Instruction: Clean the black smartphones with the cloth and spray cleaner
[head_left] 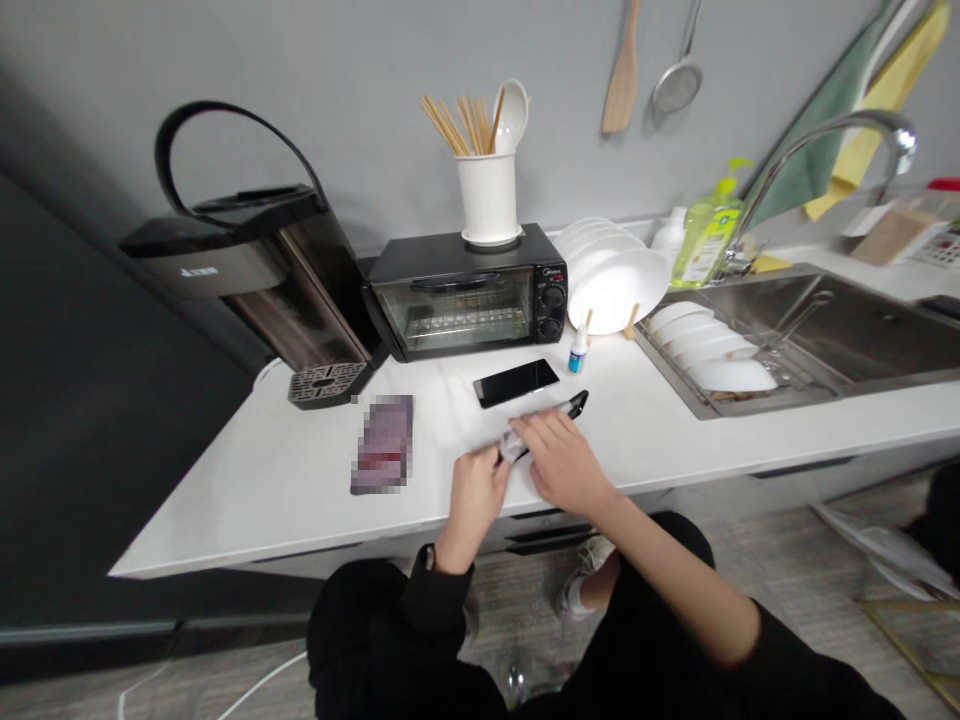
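Near the counter's front edge, my left hand (478, 488) is closed on the near end of a dark, slim phone-like object (576, 403). Across its middle lies my right hand (562, 460), fingers bent and pressing a pale crumpled cloth or wipe (511, 446) against it. Much of the object is hidden under the right hand. Just behind it a black phone (516, 383) lies flat on the white counter. A small white spray bottle with a blue label (577, 352) stands upright to the right of that phone. A blurred-out purple item (384, 445) lies left of my hands.
A toaster oven (465, 305) at the back carries a white utensil holder (489, 195). Left of it stands a black drink machine (277, 290). White plates (611, 285), a green soap bottle (705, 235) and a sink (862, 330) with bowls (709, 345) are at the right.
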